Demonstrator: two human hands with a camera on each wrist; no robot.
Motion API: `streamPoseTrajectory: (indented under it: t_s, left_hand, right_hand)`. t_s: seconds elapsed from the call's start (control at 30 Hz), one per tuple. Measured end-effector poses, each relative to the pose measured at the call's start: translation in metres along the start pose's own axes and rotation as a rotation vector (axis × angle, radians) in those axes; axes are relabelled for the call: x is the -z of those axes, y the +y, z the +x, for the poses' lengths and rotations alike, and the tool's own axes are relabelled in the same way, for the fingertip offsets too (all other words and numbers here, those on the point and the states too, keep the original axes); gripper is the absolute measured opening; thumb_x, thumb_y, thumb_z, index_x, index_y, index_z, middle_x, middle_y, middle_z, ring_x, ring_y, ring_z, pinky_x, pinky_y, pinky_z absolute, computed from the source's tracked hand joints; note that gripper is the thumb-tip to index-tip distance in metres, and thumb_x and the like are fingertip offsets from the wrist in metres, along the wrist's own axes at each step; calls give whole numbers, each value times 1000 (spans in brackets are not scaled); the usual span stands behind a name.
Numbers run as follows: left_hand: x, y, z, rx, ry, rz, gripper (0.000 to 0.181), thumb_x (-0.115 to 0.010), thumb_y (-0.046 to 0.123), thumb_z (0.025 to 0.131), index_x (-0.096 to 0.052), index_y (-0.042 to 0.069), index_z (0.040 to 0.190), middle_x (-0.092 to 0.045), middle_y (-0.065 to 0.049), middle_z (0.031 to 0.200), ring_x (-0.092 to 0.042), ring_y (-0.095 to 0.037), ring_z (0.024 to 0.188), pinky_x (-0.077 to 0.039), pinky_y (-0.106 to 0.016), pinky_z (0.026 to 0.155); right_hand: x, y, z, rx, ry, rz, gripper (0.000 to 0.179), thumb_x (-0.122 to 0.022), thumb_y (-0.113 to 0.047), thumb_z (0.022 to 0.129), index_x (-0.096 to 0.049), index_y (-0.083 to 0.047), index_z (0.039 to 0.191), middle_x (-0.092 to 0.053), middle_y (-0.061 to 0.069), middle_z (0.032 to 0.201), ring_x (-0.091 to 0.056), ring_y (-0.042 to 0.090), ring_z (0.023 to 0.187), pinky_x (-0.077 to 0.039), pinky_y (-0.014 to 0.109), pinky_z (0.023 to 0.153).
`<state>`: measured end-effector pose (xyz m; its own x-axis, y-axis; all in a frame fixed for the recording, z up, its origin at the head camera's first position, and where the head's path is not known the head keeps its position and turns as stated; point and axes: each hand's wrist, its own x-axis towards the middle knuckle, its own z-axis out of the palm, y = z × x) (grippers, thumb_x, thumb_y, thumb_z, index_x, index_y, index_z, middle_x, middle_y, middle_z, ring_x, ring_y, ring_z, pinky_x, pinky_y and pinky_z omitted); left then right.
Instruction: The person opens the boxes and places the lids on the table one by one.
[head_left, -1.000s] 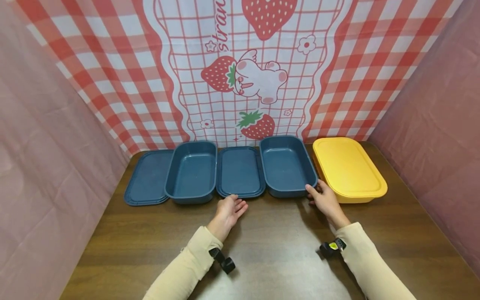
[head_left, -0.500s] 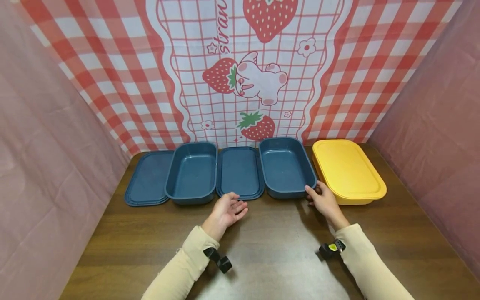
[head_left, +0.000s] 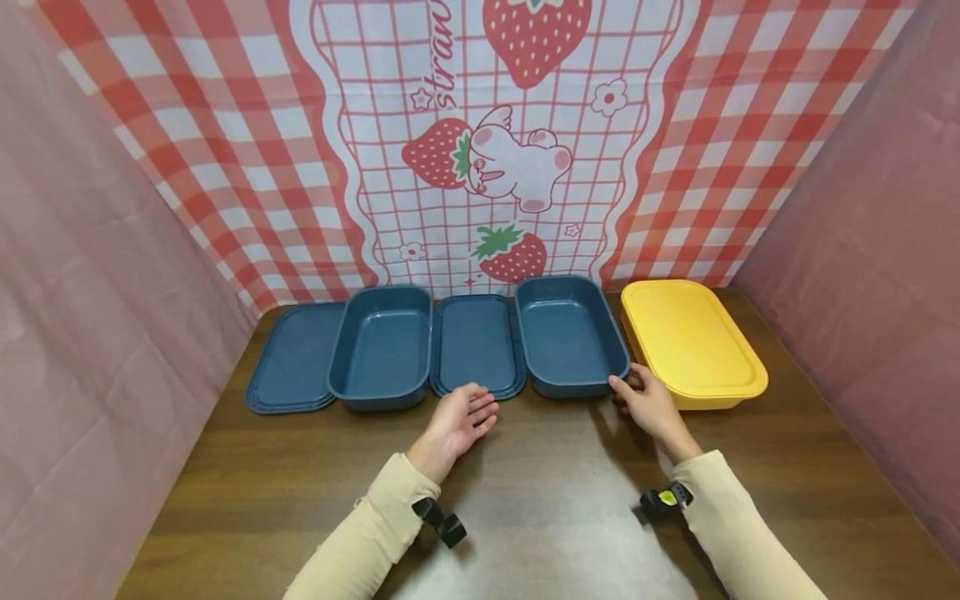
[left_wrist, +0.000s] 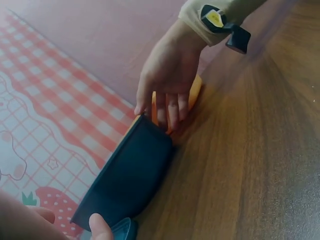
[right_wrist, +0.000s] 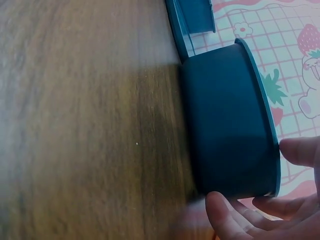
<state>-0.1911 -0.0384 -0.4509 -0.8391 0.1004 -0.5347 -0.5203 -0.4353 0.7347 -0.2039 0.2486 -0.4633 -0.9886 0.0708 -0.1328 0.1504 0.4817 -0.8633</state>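
Observation:
My right hand holds the near right corner of a blue rectangular food container. Its thumb lies at the rim and the other fingers against the outer wall, as the right wrist view shows. My left hand, palm partly up and fingers loosely extended, holds nothing. It overlaps the near edge of a flat blue lid in the head view. This lid lies between the held container and a second blue container. Both containers sit upright with no lid on and nothing inside.
Far left on the wooden table, another blue lid lies partly beneath the second container's edge. A yellow lidded container stands at the right. Behind the row hangs a strawberry-print cloth; pink cloth flanks both sides.
The left hand has turned its palm slightly more upward over the past second. The right hand stays at the same corner, and the containers and lids keep their places.

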Motion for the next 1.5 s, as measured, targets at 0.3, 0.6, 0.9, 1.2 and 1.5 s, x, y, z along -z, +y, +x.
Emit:
streamPoseTrajectory:
  t_s: [0.3, 0.6, 0.9, 1.2, 1.5]
  left_hand:
    - [-2, -1, 5, -41, -74, 130, 45, -37, 13, 100, -45, -10, 138, -47, -27, 142, -59, -20, 104, -48, -30, 89]
    - [-11, 1, 5, -303, -74, 468, 38, -48, 8, 95, -56, -8, 128, -59, -28, 128, -61, -37, 111, -54, -32, 83]
    - [-19, -3, 5, -588, 10, 747, 34, -58, 9, 91, -60, -5, 123, -65, -23, 120, -63, -32, 110, -50, -43, 96]
    - [-34, -3, 2, -719, 40, 916, 37, -58, 11, 92, -57, 0, 127, -62, -16, 120, -60, -30, 113, -47, -43, 99]
    - [-51, -3, -1, -766, 33, 984, 40, -56, 17, 94, -55, 5, 132, -60, -12, 127, -57, -27, 119, -45, -43, 102]
  right_hand:
    - [-2, -2, 5, 3, -1, 12, 59, -49, -27, 102, -31, 8, 145, -52, 32, 131, -59, 34, 107, -55, 32, 80]
    - [13, -9, 0, 92, -72, -271, 57, -50, -34, 101, -46, 13, 133, -62, 29, 115, -62, 33, 97, -53, 41, 80]
    - [29, -26, -3, 211, -128, -473, 47, -54, -33, 100, -64, 9, 116, -69, 22, 101, -61, 27, 85, -53, 44, 78]
    - [37, -33, -8, 311, -106, -542, 39, -57, -29, 98, -69, 6, 109, -71, 21, 102, -65, 33, 93, -51, 53, 86]
    - [43, -34, -9, 385, -77, -546, 37, -59, -24, 97, -65, 7, 115, -69, 24, 109, -64, 38, 100, -49, 56, 91]
